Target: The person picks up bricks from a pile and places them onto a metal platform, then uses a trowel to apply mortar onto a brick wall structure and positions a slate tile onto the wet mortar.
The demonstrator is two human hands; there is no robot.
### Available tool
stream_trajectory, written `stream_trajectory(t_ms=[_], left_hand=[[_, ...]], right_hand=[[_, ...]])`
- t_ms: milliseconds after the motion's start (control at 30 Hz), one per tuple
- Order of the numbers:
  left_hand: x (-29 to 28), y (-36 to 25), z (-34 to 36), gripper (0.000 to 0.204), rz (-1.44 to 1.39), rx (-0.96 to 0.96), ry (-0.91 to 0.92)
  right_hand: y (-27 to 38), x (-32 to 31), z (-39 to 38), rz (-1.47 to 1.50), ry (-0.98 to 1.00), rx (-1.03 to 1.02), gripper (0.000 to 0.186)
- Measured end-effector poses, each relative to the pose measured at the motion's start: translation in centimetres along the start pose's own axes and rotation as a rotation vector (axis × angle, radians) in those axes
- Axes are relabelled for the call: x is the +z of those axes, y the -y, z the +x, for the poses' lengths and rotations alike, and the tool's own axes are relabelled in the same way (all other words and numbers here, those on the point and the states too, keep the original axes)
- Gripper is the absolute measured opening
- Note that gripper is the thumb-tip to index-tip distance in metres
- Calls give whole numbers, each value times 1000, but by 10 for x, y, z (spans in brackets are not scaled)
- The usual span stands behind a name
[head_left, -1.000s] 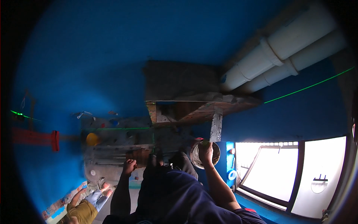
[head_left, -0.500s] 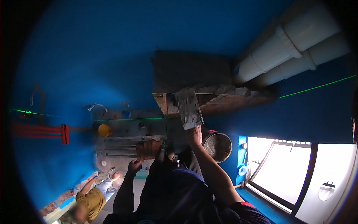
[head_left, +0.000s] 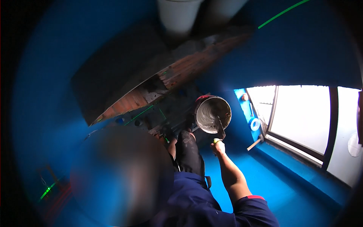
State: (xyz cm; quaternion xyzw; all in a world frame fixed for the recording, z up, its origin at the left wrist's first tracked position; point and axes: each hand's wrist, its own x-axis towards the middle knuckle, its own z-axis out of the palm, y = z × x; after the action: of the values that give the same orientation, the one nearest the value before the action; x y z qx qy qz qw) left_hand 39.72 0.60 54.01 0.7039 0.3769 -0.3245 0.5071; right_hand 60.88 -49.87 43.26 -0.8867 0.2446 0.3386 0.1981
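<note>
My right hand (head_left: 218,147) is closed around the handle of a trowel (head_left: 221,129), whose narrow-looking blade reaches over the near rim into a round bucket (head_left: 230,115). Wet grey mortar (head_left: 208,115) coats the inside of the bucket. Ahead and to the left stands a brick box-like structure (head_left: 181,72) with dark grey mortar over its broad face. I cannot see my left hand; a large blurred round patch (head_left: 121,178) covers the lower left of the view.
White pipes (head_left: 177,17) stand at the top beyond the brickwork. On the right, a bright window (head_left: 298,117) has a blue sill, where a roll of blue tape (head_left: 254,124) and a wooden-handled hammer (head_left: 256,142) lie. A green laser line (head_left: 283,14) crosses the blue wall.
My right hand has moved the trowel from the brickwork's edge down to the bucket. The view has turned rightward. My left hand, earlier by some brown slats, has left the visible area.
</note>
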Motion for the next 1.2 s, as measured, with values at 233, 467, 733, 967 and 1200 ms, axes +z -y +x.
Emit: stream_trajectory(t_ms=[233,467,733,967,1200], left_hand=[[-18,-76,2,31,-58,-271,-122],[-5,-112,-11,18,-1,-423,-41],[45,-146,-12,19,-132,-560,-66],[42,-148,-13,15,-82,-386,-37],[39,-146,-6,10,-56,-232,96]], right_hand=[[19,-7,93,120,207,265,31],[50,-8,187,120,212,194,35],[51,7,243,296,-29,19,35],[31,-42,166,327,90,-148,31],[47,-107,27,689,421,-67,13]])
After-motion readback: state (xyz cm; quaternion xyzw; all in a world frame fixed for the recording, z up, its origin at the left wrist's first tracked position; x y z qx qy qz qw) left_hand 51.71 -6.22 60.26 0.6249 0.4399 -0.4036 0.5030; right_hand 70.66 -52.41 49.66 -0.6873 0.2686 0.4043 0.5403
